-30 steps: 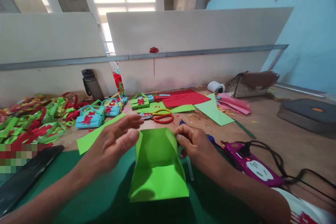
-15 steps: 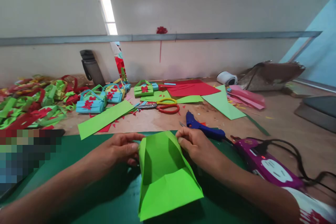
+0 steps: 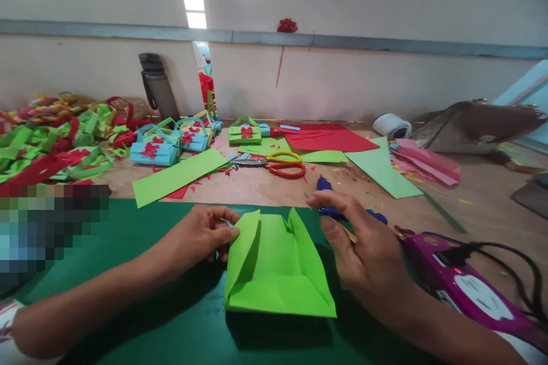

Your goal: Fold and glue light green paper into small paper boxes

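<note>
A folded bright green paper [image 3: 278, 262], with raised side flaps and a front fold, is held over the green mat [image 3: 141, 251]. My left hand [image 3: 208, 234] pinches its upper left edge between thumb and fingers. To the right of the paper, my right hand [image 3: 368, 262] hangs apart from it with thumb and fingers spread and nothing held. Just beyond those fingers lies a blue glue gun [image 3: 324, 185], partly hidden by the hand. Farther back are scissors [image 3: 286, 170] with red and yellow handles.
A purple power strip [image 3: 466, 285] with a plugged-in black cord sits at the right. Small paper bags [image 3: 156, 151] and a heap of paper pieces [image 3: 55, 148] occupy the left. Red sheets [image 3: 329, 138], a pale green sheet [image 3: 385, 171] and a dark bottle [image 3: 159, 88] stand farther back.
My right hand has let go of the paper's right edge and moved right, opening near the glue gun. The paper's front fold has risen, and its side flaps now stand up.
</note>
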The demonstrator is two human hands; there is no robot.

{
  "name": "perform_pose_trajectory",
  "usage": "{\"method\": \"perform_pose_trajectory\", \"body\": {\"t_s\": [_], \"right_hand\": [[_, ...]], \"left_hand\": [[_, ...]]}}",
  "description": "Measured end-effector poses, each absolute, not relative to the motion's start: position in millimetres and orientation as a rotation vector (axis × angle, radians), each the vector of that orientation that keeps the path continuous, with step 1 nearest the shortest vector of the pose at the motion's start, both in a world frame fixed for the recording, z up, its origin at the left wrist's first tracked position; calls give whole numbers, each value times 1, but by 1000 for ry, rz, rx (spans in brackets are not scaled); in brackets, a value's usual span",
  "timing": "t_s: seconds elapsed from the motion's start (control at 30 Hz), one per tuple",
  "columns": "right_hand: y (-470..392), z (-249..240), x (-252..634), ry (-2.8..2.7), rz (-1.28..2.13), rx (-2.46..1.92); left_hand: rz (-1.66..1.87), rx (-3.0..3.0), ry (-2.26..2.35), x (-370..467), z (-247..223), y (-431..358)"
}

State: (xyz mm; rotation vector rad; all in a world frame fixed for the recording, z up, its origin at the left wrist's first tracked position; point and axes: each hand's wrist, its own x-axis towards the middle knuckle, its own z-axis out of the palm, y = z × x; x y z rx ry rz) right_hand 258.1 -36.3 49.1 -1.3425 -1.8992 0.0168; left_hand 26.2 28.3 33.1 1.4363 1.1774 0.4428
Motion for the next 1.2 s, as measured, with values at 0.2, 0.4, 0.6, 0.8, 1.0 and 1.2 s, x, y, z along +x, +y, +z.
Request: {"method": "perform_pose_trajectory", "body": {"t_s": [0.2,0.4,0.6,0.8,1.0,1.2], "right_hand": [[-61,58,244,-2409,-63,-1003],[-58,44,239,-2419,-2,-1069],[-56,35,238,-2448,77,-1146],[-55,47,243,-2445,89,-1160],[-45,63,276,-2117,-69,-1439],[-29,46,291,-2476,173,-1380]], "left_hand": [[645,1911,1246,29,25,14],[792,2316,1108,12,14,10],[607,2664,536,-3,10,13],[470,2741,436,-1,9,17],[409,2690,456,1,20,16],[402,2789,460,0,20,16]]}}
